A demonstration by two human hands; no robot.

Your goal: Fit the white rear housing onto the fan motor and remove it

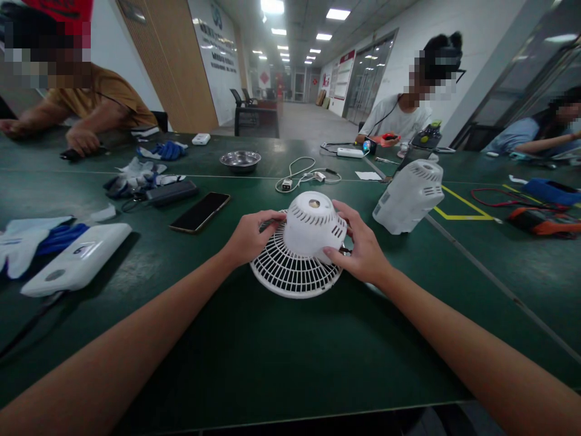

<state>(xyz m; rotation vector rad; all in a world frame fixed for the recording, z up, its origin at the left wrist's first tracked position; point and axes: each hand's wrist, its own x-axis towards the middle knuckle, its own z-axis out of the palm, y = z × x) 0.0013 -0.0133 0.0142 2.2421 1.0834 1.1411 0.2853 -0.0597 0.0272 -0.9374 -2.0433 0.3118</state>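
A white fan grille [297, 281] lies face down on the green table in front of me, with a rounded, slotted white fan motor cover [308, 233] on top of it. My right hand [363, 245] wraps the cover's right side, thumb low at the front and fingers behind. On the other side, my left hand [256, 236] has its bent fingers and thumb against the cover's left edge, just above the grille; its fingertips are partly hidden. A small dark part shows beside my right thumb.
A white slotted plastic housing [408, 197] stands to the right. Beyond the fan are a coiled white cable [306, 175] and a metal bowl [240, 160]. A phone [200, 212], gloves [136, 175] and a white power bank-like device [77, 260] lie left. Several people sit around the table.
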